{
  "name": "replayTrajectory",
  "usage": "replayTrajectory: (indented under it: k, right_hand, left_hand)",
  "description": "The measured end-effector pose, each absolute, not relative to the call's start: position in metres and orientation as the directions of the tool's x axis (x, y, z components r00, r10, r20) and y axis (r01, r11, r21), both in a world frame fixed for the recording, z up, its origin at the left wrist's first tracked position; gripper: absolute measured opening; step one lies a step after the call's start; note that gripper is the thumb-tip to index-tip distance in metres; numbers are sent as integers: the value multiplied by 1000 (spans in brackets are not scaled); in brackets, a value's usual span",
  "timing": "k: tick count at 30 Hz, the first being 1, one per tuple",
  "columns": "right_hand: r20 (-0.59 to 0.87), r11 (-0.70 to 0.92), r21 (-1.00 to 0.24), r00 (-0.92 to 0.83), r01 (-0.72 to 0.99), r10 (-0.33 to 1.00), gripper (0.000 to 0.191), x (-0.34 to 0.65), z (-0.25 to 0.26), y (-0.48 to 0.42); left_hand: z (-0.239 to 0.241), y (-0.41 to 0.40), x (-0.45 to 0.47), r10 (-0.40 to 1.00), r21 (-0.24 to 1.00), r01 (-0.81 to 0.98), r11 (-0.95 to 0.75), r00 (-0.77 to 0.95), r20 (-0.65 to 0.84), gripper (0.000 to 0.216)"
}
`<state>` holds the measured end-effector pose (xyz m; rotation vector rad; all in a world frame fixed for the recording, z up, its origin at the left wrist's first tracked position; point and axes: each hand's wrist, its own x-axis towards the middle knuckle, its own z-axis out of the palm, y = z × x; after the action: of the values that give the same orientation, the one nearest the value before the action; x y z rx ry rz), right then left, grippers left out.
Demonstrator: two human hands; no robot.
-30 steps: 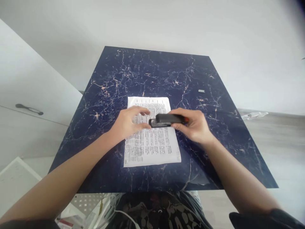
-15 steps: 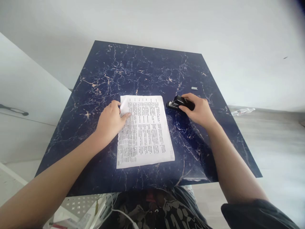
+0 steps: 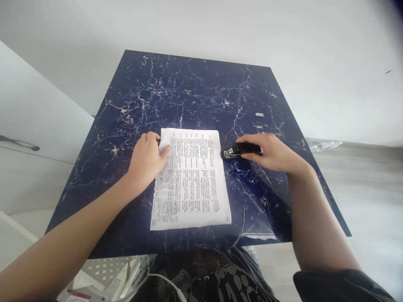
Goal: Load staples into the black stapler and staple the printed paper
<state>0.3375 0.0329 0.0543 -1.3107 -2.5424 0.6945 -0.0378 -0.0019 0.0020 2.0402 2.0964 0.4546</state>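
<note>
Printed paper lies on the dark blue marbled table, its lines of text running up and down; whether it is one sheet or several I cannot tell. My left hand grips its upper left edge, thumb on top and fingers at or under the margin. My right hand is closed around a black stapler just right of the paper. The stapler's front end points left and sits close against the paper's right edge; whether the edge is between its jaws is unclear.
A small pale strip, perhaps staples, lies on the table toward the back right. White walls stand behind and to the left. Below the front edge are a white cable and a perforated white surface. A plastic wrapper is beyond the right edge.
My right hand has brought the stapler nearer to me and turned it so its front faces the paper's right edge. The paper has shifted slightly toward me, with my left hand still on it.
</note>
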Motion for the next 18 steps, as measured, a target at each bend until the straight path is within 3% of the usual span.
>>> replayTrajectory:
  k: [3,6,10,14,18]
  right_hand:
    - [-13,495,-547,-598,675,801,32,330,48,33]
    - [27,506,-610,-622,610,783,32,319,41,33]
    - [80,535,-610,-627,584,775,29,308,36,29]
    - [68,506,-542,-564,671,823,27,317,39,31]
    - [40,382,-437,-406,815,913,27,337,43,38]
  left_hand:
    - [0,-5,-33,993,366,931,-18,-25,111,50]
    - [2,-4,-31,994,438,899,-14,-35,104,57]
    - [6,0,-35,988,578,816,-12,-80,134,49]
    - [9,3,-39,988,723,686,-82,-40,149,52]
    - [8,5,-40,986,780,604,-162,65,154,24]
